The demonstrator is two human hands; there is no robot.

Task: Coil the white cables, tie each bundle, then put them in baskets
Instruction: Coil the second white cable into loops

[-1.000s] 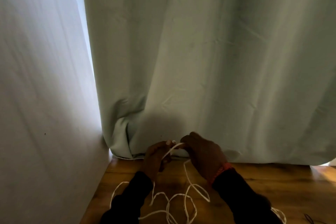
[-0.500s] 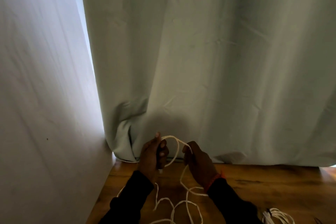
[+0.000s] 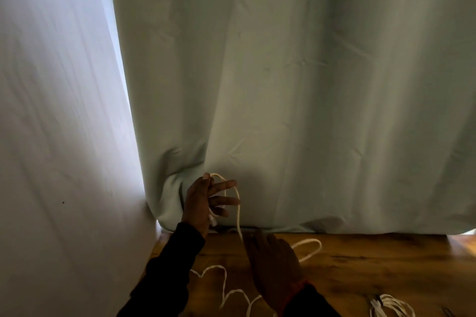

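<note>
A white cable [image 3: 240, 216] runs as one loop from my raised left hand [image 3: 199, 203] down to my right hand [image 3: 273, 267]. My left hand is up in front of the curtain with its fingers spread to the right. The loop passes over its thumb and round the fingers, the thumb pins it, and a short end hangs below the palm. My right hand is lower, back up, just above the wooden table [image 3: 373, 265]. The cable goes in under its fingers and comes out as a loop on the right. More slack lies in curves on the table between my sleeves.
A pale green curtain [image 3: 309, 85] hangs down to the table's far edge. A white wall [image 3: 51, 123] closes off the left side. A second white cable bundle [image 3: 391, 304] lies at the table's near right.
My hands have parted: the left rose and spread its fingers inside the loop, while the right dropped toward the table, drawing the cable down. The loop is now longer.
</note>
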